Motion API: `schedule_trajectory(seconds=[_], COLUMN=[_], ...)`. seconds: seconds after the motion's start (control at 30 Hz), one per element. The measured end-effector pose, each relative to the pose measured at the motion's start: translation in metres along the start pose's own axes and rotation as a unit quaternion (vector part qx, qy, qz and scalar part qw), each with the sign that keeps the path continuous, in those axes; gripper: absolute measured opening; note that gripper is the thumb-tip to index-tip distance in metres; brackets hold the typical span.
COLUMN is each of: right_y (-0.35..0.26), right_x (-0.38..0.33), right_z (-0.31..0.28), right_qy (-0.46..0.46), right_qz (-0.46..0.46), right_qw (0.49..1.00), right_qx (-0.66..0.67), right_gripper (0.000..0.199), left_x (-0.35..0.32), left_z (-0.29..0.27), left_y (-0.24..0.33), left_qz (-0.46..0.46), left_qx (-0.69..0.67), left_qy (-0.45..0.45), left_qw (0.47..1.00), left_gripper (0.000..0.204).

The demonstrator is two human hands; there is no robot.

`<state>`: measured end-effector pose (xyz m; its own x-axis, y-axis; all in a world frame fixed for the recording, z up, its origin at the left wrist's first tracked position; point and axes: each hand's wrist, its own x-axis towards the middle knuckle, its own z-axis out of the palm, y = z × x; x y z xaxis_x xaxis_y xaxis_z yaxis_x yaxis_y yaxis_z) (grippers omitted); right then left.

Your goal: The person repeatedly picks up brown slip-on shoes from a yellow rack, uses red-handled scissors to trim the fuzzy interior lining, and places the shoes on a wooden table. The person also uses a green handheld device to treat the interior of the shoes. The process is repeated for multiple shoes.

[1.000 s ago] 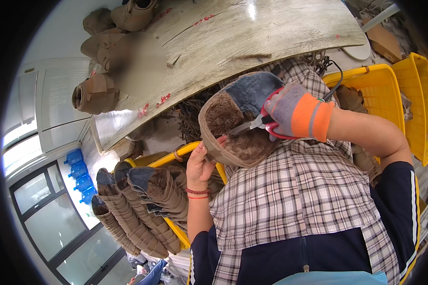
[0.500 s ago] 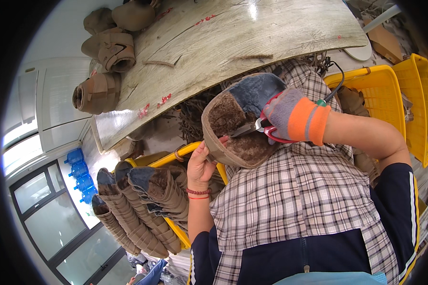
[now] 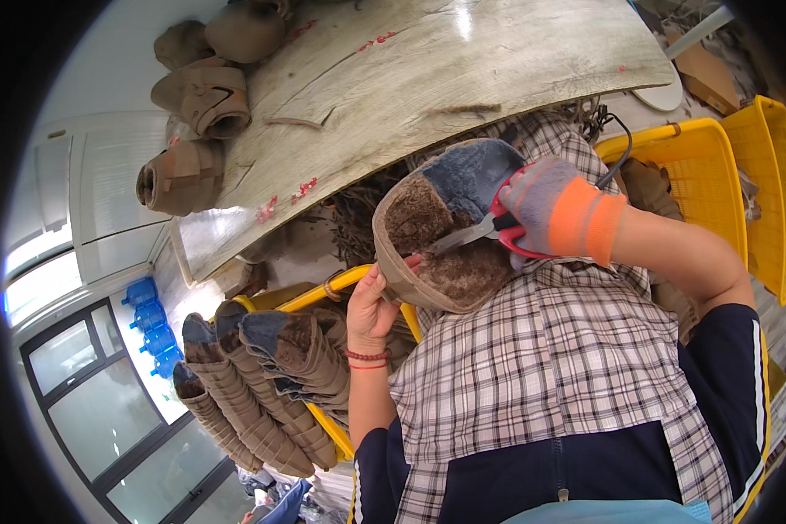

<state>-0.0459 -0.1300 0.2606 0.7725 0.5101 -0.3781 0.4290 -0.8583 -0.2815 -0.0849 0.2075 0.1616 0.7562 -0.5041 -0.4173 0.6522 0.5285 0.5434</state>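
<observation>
A tan boot upper (image 3: 418,281) with brown fleece and blue-grey lining rests in front of me, against the plaid apron. Its lined inside faces up. Bare and closed, my left hand (image 3: 368,301) pinches its lower left rim, with a fingertip reaching inside. My right hand (image 3: 550,205), in a grey and orange glove, is closed around the red handles of a pair of scissors (image 3: 467,234). The metal blades reach across the fleece, and their tip lies close to the left fingertip at the rim. Part of the handles is hidden by the glove.
A wood-grain table (image 3: 393,79) stands ahead, with scraps and several rolled tan uppers (image 3: 179,175) at its left. Stacked uppers (image 3: 253,384) fill a yellow basket (image 3: 336,428) at lower left. More yellow baskets (image 3: 686,148) stand right, near a black cord (image 3: 624,140).
My right hand has shifted slightly to the right with the scissors, and the blades show at a different angle. The left hand keeps its pinch on the rim.
</observation>
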Motion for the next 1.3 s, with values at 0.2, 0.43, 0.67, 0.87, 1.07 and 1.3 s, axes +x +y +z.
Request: schedule_trajectory(seconds=[0.2, 0.43, 0.67, 0.87, 1.07, 1.3], right_y=[0.003, -0.001, 0.014, 0.035, 0.028, 0.028], right_x=[-0.019, -0.019, -0.040, -0.074, -0.080, -0.072], right_z=[0.011, 0.017, 0.033, 0.044, 0.034, 0.041], right_qy=[0.024, 0.030, 0.170, 0.211, 0.179, 0.170], right_qz=[0.034, 0.042, 0.008, 0.067, 0.158, 0.160], right_qw=[0.999, 0.998, 0.984, 0.970, 0.966, 0.969], right_qx=[-0.018, -0.020, 0.059, 0.097, 0.101, 0.086], right_gripper=[0.049, 0.040, 0.039, 0.028, 0.033, 0.039], left_x=[0.005, 0.010, -0.010, -0.049, -0.031, -0.033], left_z=[0.005, -0.014, 0.110, 0.205, 0.207, 0.190], left_y=[-0.002, -0.005, 0.005, 0.028, 0.037, 0.046], left_qz=[0.028, 0.048, 0.214, 0.510, 0.496, 0.493], left_qx=[-0.042, -0.138, 0.106, 0.733, 0.776, 0.797], left_qy=[0.006, 0.014, 0.197, -0.006, 0.041, 0.098], left_qw=[0.999, 0.989, 0.951, 0.451, 0.388, 0.335], left_gripper=[0.034, 0.029, 0.028, 0.026, 0.023, 0.024])
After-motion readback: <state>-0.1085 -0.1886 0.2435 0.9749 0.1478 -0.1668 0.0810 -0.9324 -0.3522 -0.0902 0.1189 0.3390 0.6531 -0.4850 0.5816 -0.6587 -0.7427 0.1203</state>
